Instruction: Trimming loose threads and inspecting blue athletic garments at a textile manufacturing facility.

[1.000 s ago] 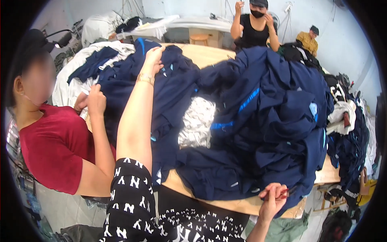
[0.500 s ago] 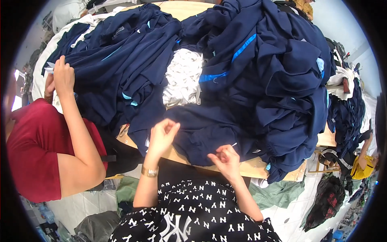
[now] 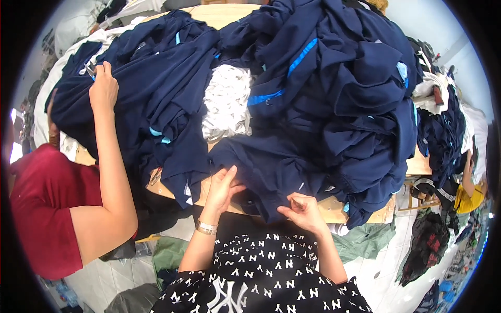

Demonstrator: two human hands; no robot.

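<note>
A navy garment [image 3: 266, 161] lies spread over the near table edge in front of me. My left hand [image 3: 222, 192] is closed at its near left edge, with the thumb up and the fingers against the cloth. At the lower right of the same garment, my right hand [image 3: 307, 213] pinches a gathered corner between thumb and forefinger. A small dark thing shows between those fingers, too small to name. Just above them a short pale sliver [image 3: 301, 186] stands out on the cloth; whether it is held or attached, I cannot tell.
A bundle of white strips [image 3: 227, 101] lies beyond my hands, between large navy garment heaps [image 3: 360, 94]. Small scissors [image 3: 156, 176] rest on the wooden table edge [image 3: 164, 190] at left. A person in a red top [image 3: 49, 208] works close on my left, holding snips. Another wears yellow [image 3: 469, 198].
My left hand has come down from the air onto the garment's near edge. My right hand has shifted slightly right, and the cloth is drawn up between my hands. The neighbour's hand has moved right.
</note>
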